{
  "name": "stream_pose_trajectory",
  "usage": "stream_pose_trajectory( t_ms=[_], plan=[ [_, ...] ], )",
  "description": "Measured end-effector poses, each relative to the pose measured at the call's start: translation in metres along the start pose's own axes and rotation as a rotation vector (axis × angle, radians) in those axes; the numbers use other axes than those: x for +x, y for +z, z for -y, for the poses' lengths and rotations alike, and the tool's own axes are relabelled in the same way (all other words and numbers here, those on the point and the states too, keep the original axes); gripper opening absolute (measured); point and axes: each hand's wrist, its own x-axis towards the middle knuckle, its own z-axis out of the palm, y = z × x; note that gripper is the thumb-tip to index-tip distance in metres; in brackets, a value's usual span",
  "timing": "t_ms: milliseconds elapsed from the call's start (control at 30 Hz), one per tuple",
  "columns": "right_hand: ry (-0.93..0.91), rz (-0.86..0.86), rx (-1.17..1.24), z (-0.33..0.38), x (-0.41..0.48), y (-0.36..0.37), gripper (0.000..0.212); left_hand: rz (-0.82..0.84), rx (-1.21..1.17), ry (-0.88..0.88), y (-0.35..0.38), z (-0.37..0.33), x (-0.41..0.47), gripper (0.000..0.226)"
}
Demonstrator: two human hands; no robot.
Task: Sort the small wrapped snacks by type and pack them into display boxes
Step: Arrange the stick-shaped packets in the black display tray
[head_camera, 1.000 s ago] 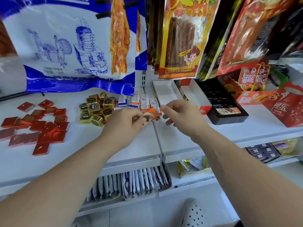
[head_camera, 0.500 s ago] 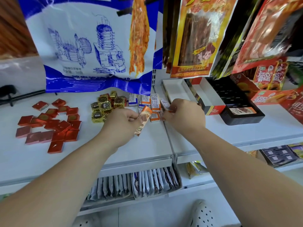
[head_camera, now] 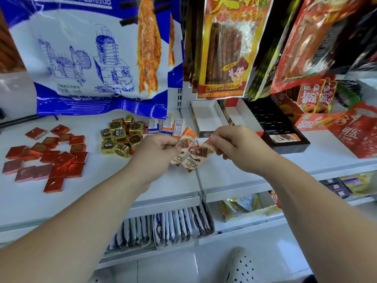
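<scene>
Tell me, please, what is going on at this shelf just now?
A person is sorting small wrapped snacks on a white shelf. The left hand pinches an orange wafer bar and the right hand pinches a second wafer bar, side by side above the shelf. Red squares lie grouped at the left, gold sweets beside them, and more orange bars behind. The white display boxes near the right hand look empty.

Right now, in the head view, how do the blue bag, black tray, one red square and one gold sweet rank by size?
1. Blue bag
2. Black tray
3. Red square and gold sweet: too alike to rank.
</scene>
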Motion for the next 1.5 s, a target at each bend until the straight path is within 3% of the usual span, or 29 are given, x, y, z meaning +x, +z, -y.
stream_pose_trajectory(
  t_ms=[167,267,400,500,600,733,967,1167,1300,1500],
  plan=[
    [-0.004,-0.143,0.079,0.001,0.008,0.018,0.025,0.113,-0.065,-0.060,0.007,-0.005,-0.007,0.014],
    [0.006,-0.228,0.157,0.005,0.016,0.031,0.023,0.120,-0.100,-0.065,0.007,-0.004,-0.007,0.006],
    [0.040,-0.271,0.210,0.008,0.027,0.045,0.021,0.077,-0.067,-0.058,0.003,-0.001,-0.004,0.013],
    [0.130,-0.329,0.092,-0.004,0.035,0.054,0.023,-0.033,-0.010,-0.074,-0.009,0.005,0.002,0.013],
    [0.184,-0.280,-0.032,-0.012,0.036,0.060,0.024,-0.107,0.032,-0.056,-0.020,0.009,0.004,0.010],
    [0.182,-0.238,-0.207,-0.011,0.040,0.073,0.036,-0.107,0.034,-0.048,-0.026,0.010,0.004,0.009],
    [0.156,-0.258,-0.340,-0.015,0.043,0.082,0.022,-0.080,-0.023,-0.068,-0.024,0.007,0.004,0.010],
    [0.130,-0.312,-0.374,-0.011,0.026,0.041,0.020,-0.056,-0.064,-0.068,-0.011,0.006,0.006,0.032],
    [0.139,-0.302,-0.227,-0.016,0.009,0.009,0.012,-0.032,-0.107,-0.051,0.002,0.004,0.007,0.032],
    [0.155,-0.172,0.277,-0.025,-0.013,-0.028,0.011,-0.041,-0.157,-0.029,0.017,0.000,0.010,0.032]
  ],
)
